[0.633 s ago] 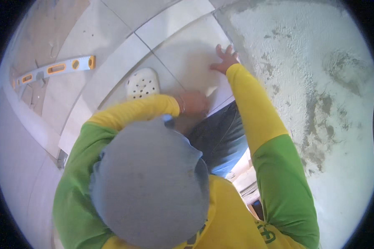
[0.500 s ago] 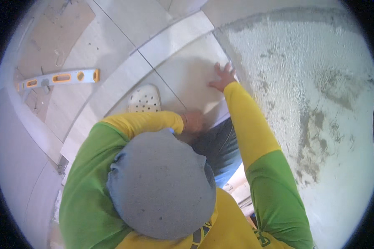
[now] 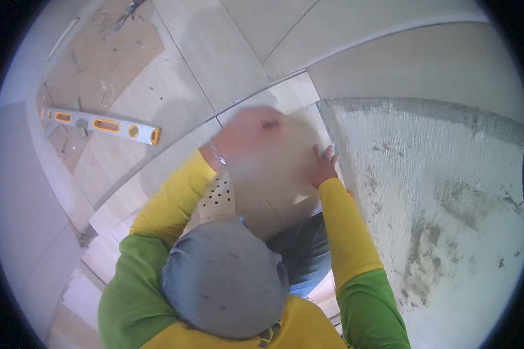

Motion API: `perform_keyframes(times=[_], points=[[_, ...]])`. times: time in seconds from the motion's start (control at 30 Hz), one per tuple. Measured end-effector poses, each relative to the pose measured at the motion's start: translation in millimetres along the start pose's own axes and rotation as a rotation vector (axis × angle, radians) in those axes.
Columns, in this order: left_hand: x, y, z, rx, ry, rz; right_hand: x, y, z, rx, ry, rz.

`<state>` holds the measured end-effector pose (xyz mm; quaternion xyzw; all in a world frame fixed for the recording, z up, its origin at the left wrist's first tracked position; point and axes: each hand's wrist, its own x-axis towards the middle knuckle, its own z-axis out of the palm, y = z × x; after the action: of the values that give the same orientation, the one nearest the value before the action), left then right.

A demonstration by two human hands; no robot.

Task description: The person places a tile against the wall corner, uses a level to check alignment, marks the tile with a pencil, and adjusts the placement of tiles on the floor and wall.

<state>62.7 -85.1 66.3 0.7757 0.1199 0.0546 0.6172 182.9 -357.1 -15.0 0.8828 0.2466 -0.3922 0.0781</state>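
Note:
My left hand (image 3: 247, 132), a bracelet at its wrist, is smeared by motion above the pale floor tiles near the step. Its fingers cannot be made out, nor whether it holds anything. My right hand (image 3: 325, 167) rests with fingers spread at the right edge of a light beige tile (image 3: 253, 200), beside the rough grey-white wall. Part of that tile is blurred between the two hands. A cream clog with round holes (image 3: 218, 193) stands just below my left wrist.
A spirit level (image 3: 108, 125) with orange-rimmed windows lies at left, partly over a brown cardboard sheet (image 3: 108, 61). A pale tile strip (image 3: 297, 93) borders the step. The rough, mortar-stained wall (image 3: 402, 174) rises along the right.
My left hand has swung up and forward from near my knee, over the tiles. My right hand stays at the tile's edge. The whole view has shifted downward.

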Motion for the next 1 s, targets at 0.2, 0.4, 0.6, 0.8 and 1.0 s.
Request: perform_keyframes(times=[0.2, 0.4, 0.6, 0.8, 1.0], points=[[11, -30, -81, 0.105, 0.194, -0.343, 0, 0, 1, 0.034, -0.010, -0.040], [-12, 73, -78, -0.189, -0.101, 0.257, -4, 1, 1, 0.066, -0.043, -0.027], [-39, 214, -65, -0.164, -0.600, 0.684, -2, 5, 3, 0.072, -0.057, -0.037], [-47, 237, -66, -0.102, -0.405, 0.889, 4, 3, -1, -0.178, -0.048, 0.017], [-68, 233, -76, 0.220, -0.539, 0.555, 2, -7, -2, -0.070, -0.080, 0.008]])
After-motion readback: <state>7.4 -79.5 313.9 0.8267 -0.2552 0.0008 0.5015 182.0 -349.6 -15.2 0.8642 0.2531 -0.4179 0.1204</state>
